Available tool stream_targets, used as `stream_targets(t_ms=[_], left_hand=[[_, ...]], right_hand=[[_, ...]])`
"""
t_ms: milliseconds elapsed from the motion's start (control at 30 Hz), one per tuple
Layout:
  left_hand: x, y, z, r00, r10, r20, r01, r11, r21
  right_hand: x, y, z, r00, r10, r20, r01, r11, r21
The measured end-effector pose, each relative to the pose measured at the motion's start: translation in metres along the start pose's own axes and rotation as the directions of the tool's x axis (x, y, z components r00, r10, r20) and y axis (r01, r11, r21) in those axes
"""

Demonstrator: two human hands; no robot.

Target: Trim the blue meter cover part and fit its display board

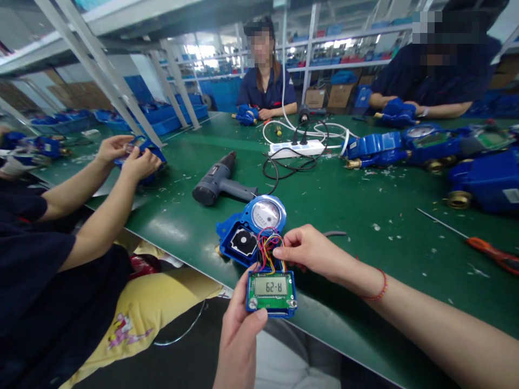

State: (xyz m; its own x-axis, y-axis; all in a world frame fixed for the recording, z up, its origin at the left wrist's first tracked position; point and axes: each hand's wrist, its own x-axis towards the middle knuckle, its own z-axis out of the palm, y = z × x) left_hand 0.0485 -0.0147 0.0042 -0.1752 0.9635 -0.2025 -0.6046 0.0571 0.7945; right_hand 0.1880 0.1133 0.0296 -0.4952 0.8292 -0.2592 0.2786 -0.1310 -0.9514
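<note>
My left hand [240, 324] grips a green circuit board with an LCD screen [271, 290] in a blue frame, held at the table's near edge. A bundle of coloured wires [267, 244] runs from the board up to a blue water meter housing [248, 229] with a round dial, lying on the green table [365, 216]. My right hand [308, 249], with a red string at the wrist, pinches the wires just above the board.
A grey heat gun [219, 183] lies behind the meter, a white power strip [298, 148] with cables beyond it. An orange-handled screwdriver [486, 249] lies at right near several blue meters [430, 146]. A person at left handles a blue part [140, 156]; two others sit opposite.
</note>
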Motion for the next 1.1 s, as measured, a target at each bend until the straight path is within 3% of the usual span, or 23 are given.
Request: stream_targets(t_ms=[267,433,600,833,967,1100], left_hand=[[0.008,-0.008,-0.014,0.997,0.009,0.073,-0.004,0.998,-0.066],[0.009,-0.013,-0.021,0.999,-0.015,0.046,0.017,0.998,-0.057],[0.009,-0.013,-0.017,0.999,-0.031,-0.035,0.030,0.999,-0.038],[0.008,-0.014,-0.016,0.998,-0.054,-0.042,0.050,0.995,-0.085],[0.007,-0.015,-0.018,0.996,-0.071,-0.052,0.066,0.993,-0.096],[0.009,-0.019,-0.024,0.998,-0.054,-0.030,0.050,0.994,-0.102]], right_hand=[[0.002,0.010,0.006,0.973,0.119,0.198,-0.158,0.968,0.197],[0.003,0.015,0.007,0.946,0.174,0.273,-0.261,0.910,0.323],[0.002,0.026,0.011,0.911,0.226,0.346,-0.373,0.810,0.453],[0.000,0.032,0.016,0.810,0.273,0.520,-0.557,0.636,0.533],[-0.002,0.029,0.018,0.797,0.256,0.547,-0.577,0.591,0.564],[-0.004,0.034,0.022,0.819,0.231,0.526,-0.542,0.614,0.574]])
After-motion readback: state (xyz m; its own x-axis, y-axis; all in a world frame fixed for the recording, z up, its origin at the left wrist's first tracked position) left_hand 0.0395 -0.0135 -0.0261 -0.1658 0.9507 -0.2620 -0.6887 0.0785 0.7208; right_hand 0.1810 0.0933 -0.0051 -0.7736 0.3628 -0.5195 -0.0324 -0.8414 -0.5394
